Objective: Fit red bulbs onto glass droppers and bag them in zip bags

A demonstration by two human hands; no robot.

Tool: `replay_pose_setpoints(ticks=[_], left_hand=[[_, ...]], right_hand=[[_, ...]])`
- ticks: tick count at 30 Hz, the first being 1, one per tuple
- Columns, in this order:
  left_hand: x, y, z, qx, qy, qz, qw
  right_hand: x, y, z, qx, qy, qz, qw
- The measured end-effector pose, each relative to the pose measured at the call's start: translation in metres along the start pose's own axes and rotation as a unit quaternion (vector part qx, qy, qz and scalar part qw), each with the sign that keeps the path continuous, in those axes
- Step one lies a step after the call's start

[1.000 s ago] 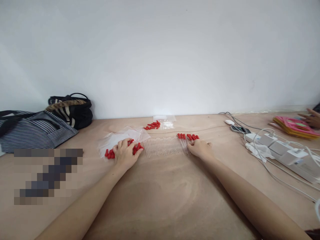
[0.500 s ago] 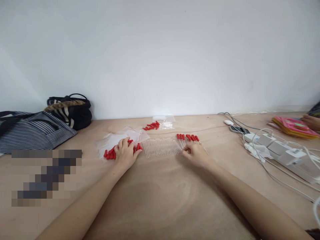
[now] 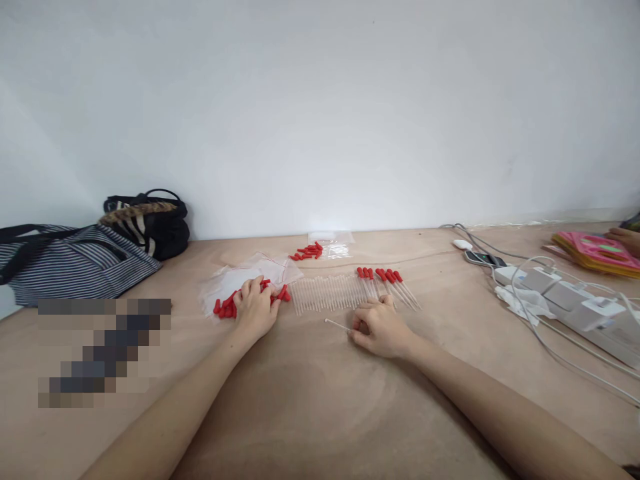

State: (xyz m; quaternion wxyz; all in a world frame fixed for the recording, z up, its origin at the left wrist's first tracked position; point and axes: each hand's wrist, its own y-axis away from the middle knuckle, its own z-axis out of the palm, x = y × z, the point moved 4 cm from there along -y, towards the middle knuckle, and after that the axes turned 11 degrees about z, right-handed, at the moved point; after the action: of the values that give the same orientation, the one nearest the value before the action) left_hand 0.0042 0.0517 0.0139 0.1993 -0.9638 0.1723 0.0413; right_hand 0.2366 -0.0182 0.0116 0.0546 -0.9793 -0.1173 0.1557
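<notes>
My right hand (image 3: 381, 325) pinches a clear glass dropper tube (image 3: 336, 324) between thumb and fingers, its thin length sticking out to the left just above the table. My left hand (image 3: 254, 308) rests over a pile of red rubber dropper bulbs (image 3: 226, 308), fingers apart; what lies under its fingertips is partly hidden. Between the hands, loose glass tubes (image 3: 323, 295) lie side by side in a row. At the row's right end are several droppers (image 3: 389, 275) with red bulbs fitted on their tubes, just beyond my right hand.
Under the bulbs lies a clear zip bag (image 3: 275, 265). Farther back are more red bulbs (image 3: 307, 252) and a bag of tubes (image 3: 337, 248). A striped bag (image 3: 80, 267) stands left; a power strip (image 3: 575, 303) with cables lies right. Another person's hand (image 3: 625, 237) touches coloured plastic sheets (image 3: 590, 250).
My right hand has drawn back from the row toward me, and a glass tube now shows in its fingers. My left hand stays over the red bulbs. The view has shifted slightly.
</notes>
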Motion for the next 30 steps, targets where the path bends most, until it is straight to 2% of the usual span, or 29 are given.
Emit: replay_pose_setpoints(ticks=[6, 10, 12, 14, 17, 19, 21, 24, 27, 30], left_hand=[[0.001, 0.0, -0.001, 0.016, -0.002, -0.001, 1.0], [0.009, 0.001, -0.015, 0.083, -0.012, 0.019, 0.996], [0.018, 0.004, -0.022, 0.112, -0.01, 0.064, 0.992], [0.032, 0.011, -0.027, 0.113, 0.006, 0.145, 0.983], [0.05, 0.024, -0.029, 0.076, 0.06, 0.287, 0.953], [0.056, 0.032, -0.03, 0.041, 0.111, 0.327, 0.938], [0.058, 0.035, -0.031, 0.005, 0.177, 0.319, 0.931], [0.063, 0.036, -0.031, -0.028, 0.286, 0.269, 0.919], [0.07, 0.031, -0.024, -0.027, 0.354, 0.207, 0.912], [0.075, 0.027, -0.014, -0.018, 0.389, 0.169, 0.906]], right_hand=[[-0.005, -0.001, 0.006, 0.025, -0.017, 0.007, 1.0], [-0.006, -0.002, 0.011, 0.02, -0.015, 0.002, 1.0], [-0.002, -0.002, 0.01, 0.013, -0.015, 0.003, 1.0], [0.004, -0.001, 0.006, 0.008, -0.007, 0.008, 1.0], [0.012, 0.003, -0.002, -0.004, 0.009, 0.016, 1.0], [0.015, 0.005, -0.006, -0.016, 0.009, 0.014, 1.0], [0.016, 0.007, -0.008, -0.02, 0.002, 0.006, 1.0], [0.014, 0.007, -0.005, -0.015, -0.014, 0.0, 1.0], [0.013, 0.005, 0.002, -0.019, -0.031, 0.0, 0.999], [0.012, 0.003, 0.006, 0.002, -0.03, -0.003, 1.0]])
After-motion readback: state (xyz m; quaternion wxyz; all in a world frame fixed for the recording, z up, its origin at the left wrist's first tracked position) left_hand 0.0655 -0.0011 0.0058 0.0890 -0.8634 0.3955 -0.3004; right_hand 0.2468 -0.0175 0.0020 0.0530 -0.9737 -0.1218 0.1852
